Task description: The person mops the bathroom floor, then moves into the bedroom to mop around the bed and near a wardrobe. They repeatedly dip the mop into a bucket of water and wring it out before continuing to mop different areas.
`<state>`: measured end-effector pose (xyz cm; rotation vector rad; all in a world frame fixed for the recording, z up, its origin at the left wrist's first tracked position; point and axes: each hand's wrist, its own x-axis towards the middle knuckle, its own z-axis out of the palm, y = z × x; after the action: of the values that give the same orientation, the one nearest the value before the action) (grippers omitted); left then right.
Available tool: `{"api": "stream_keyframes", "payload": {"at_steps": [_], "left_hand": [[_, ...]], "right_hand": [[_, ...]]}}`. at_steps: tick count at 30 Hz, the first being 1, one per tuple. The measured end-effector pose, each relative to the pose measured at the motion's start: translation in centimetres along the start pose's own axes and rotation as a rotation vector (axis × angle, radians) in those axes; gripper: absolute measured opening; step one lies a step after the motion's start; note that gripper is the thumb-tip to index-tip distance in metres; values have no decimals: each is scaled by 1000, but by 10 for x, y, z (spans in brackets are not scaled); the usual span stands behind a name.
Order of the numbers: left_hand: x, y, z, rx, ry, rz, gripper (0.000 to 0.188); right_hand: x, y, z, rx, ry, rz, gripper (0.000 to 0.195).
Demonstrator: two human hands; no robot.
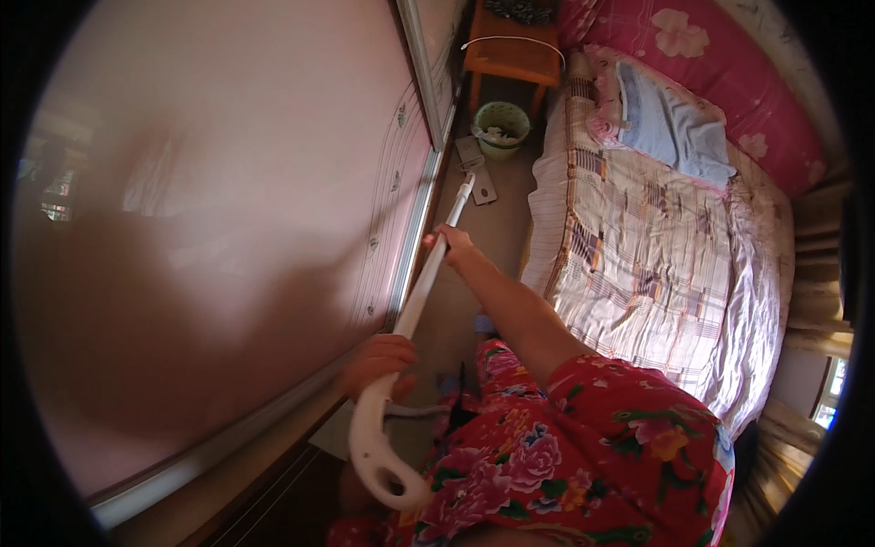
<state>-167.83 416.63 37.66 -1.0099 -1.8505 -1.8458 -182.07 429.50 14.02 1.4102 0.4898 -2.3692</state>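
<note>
A long white mop handle slants from my body towards the floor ahead. Its near end curves into a hooked grip with an oval hole, close to my red floral clothing. My right hand is wrapped around the far part of the shaft, with that arm stretched forward. Nearer to me, my left hand, blurred, is closed around the handle just above the curve. At the far end, the flat pale mop head lies on the floor beside a green waste bin holding white scraps.
Along the left runs a glossy pink sliding door panel with a metal bottom track. A bed with a checked cover borders the narrow floor strip on the right. A wooden stool-like stand with a white cable is behind the bin.
</note>
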Motion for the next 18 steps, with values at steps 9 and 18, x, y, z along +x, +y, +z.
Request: {"api": "stream_keyframes", "payload": {"at_steps": [9,18], "left_hand": [[-100,148,3,320,293,-542,8],[-92,222,-59,182,32,-298,20]], "right_hand": [[-49,108,-72,-642,172,-82,4],[-135,205,-104,-128,19,46,4]]}}
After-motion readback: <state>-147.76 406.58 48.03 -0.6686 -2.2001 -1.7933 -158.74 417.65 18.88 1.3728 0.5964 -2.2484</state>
